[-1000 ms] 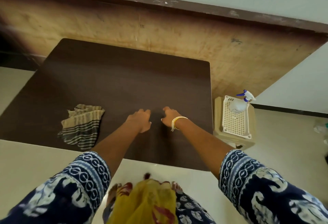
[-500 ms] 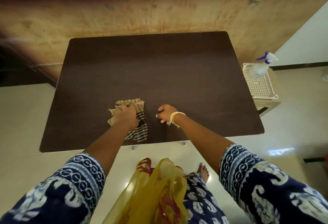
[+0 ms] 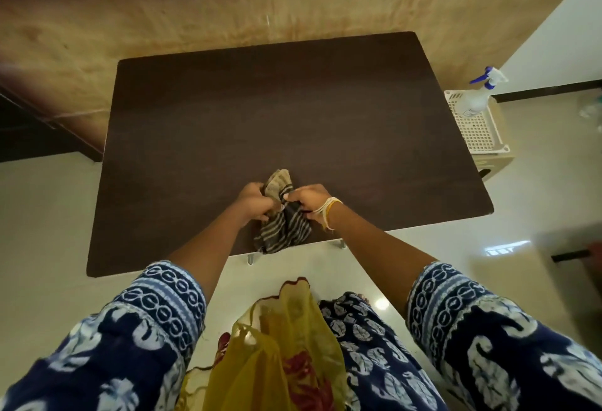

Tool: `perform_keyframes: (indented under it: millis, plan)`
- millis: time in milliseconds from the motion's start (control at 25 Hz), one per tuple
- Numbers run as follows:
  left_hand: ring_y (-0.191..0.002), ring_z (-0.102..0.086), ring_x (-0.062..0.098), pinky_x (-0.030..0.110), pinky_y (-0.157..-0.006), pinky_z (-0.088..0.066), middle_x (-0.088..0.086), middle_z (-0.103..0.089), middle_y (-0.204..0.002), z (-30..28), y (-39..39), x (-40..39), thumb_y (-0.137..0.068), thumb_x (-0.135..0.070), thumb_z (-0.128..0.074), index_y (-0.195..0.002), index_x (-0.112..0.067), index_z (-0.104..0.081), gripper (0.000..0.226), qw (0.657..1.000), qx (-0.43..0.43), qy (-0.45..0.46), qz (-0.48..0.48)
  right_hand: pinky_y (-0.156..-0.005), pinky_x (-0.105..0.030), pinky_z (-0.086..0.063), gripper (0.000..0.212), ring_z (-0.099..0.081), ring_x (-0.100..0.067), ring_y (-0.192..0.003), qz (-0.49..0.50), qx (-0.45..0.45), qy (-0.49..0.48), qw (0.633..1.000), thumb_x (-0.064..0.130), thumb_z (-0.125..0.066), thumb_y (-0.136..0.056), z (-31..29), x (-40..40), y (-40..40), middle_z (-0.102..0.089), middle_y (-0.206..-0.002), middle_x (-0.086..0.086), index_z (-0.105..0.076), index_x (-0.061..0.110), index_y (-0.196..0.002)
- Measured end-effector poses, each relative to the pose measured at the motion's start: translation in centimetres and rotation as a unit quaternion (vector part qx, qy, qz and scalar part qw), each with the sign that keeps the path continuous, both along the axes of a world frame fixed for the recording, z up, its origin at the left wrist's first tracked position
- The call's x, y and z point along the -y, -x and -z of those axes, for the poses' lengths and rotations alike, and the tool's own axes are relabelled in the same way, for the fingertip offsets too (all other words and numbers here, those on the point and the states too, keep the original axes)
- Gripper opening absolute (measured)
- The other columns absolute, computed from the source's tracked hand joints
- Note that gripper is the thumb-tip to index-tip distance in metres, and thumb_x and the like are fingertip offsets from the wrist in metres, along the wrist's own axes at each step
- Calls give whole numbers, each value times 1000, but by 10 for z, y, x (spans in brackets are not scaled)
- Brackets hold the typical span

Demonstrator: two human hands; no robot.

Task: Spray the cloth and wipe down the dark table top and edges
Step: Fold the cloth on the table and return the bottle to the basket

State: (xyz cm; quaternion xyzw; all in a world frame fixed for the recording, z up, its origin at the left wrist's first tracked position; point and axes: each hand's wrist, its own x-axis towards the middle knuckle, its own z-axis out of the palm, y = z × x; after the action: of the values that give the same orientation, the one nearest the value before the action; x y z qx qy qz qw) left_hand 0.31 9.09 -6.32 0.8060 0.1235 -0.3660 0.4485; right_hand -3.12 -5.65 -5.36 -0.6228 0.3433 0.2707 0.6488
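Across the dark table top [image 3: 277, 111], both hands, left hand [image 3: 252, 203] and right hand [image 3: 308, 200], clutch the bunched striped cloth [image 3: 283, 218] at lower centre, while a spray bottle [image 3: 479, 94] stands on a white basket [image 3: 479, 133] at right.

— Where do we find the cloth [image 3: 282, 215]?
— On the table [image 3: 260, 117], near edge (six o'clock), between both hands.
— And the spray bottle [image 3: 479, 98]?
— Two o'clock, on the basket [image 3: 479, 130] beside the table.

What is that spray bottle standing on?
The spray bottle stands on a white perforated basket, which rests on a beige box. The basket hides the box's top.
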Motion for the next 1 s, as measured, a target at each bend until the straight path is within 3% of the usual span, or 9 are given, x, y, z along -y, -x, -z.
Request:
perform_keyframes:
  millis: [120, 200, 360, 440, 520, 640, 760, 880, 1000]
  plan:
    - [-74, -60, 13, 27, -64, -49, 3, -65, -86, -23, -13, 35, -81, -7, -73, -121, -14, -60, 43, 998, -18, 56, -17, -72, -31, -52, 31, -63, -27, -88, 113, 26, -156, 981, 8, -53, -89, -13, 42, -5, -67, -104, -18, -62, 0, -117]
    - [-95, -62, 16, 31, -71, -49, 2, -66, -106, -38, -23, 66, -80, -9, -75, -127, -17, -57, 52, 997, -7, 70, -24, -88, -41, -50, 28, -59, -32, -103, 136, 76, -190, 969, 6, -47, -91, -19, 74, -12, -64, -108, -19, -61, 1, -114]
    - [-92, -64, 19, 36, -78, -57, 5, -66, -107, -70, -29, 141, -81, -32, -77, -107, -18, -62, 33, 993, 116, -16, -9, -97, -44, -44, 9, -55, -25, -99, 56, 226, 60, 971, 8, -54, -94, -45, 152, -18, -62, -94, -7, -61, 9, -98]
    - [-86, -66, 23, 40, -82, -57, 13, -68, -105, -87, -26, 185, -86, -48, -67, -110, -10, -64, 45, 993, 25, 113, -31, -96, -39, -43, 20, -57, -22, -103, -16, 283, 223, 933, 16, -56, -94, -60, 190, -15, -66, -107, -5, -64, 13, -112]
    - [-100, -64, 31, 48, -92, -52, 17, -65, -112, -105, -19, 233, -86, -57, -61, -119, -6, -59, 61, 944, -134, 290, -77, -94, -35, -46, 26, -60, -22, -105, -130, 337, 352, 863, 20, -58, -92, -78, 228, -7, -66, -114, -6, -67, 17, -116]
    - [-80, -66, 25, 39, -75, -54, 10, -69, -97, -115, -9, 304, -91, -42, -62, -105, -11, -64, 34, 902, -151, 379, -142, -95, -29, -45, 28, -58, -19, -108, -282, 381, 408, 780, 20, -63, -90, -100, 286, 11, -62, -122, -5, -70, 19, -117]
    - [-78, -68, 26, 37, -63, -55, 11, -72, -82, -129, 6, 375, -99, -27, -52, -98, -7, -62, 22, 889, -124, 381, -221, -94, -29, -49, 18, -65, -14, -101, -178, 338, 329, 864, 26, -68, -88, -122, 357, 32, -71, -112, -1, -76, 19, -102]
    - [-122, -57, 35, 50, -93, -48, 19, -65, -123, -135, 17, 433, -101, -23, -49, -126, -1, -56, 33, 851, -133, 431, -269, -89, -43, -54, 11, -69, -29, -95, 87, 281, 224, 929, 26, -68, -88, -129, 420, 49, -72, -94, -9, -73, 18, -92]
    - [-132, -48, 37, 56, -102, -39, 22, -52, -140, -134, 26, 484, -102, -21, -47, -128, 1, -53, 34, 833, -157, 465, -256, -104, -49, -43, 40, -57, -33, -114, 237, 127, -109, 957, 43, -66, -87, -124, 467, 63, -62, -117, -15, -59, 12, -112]
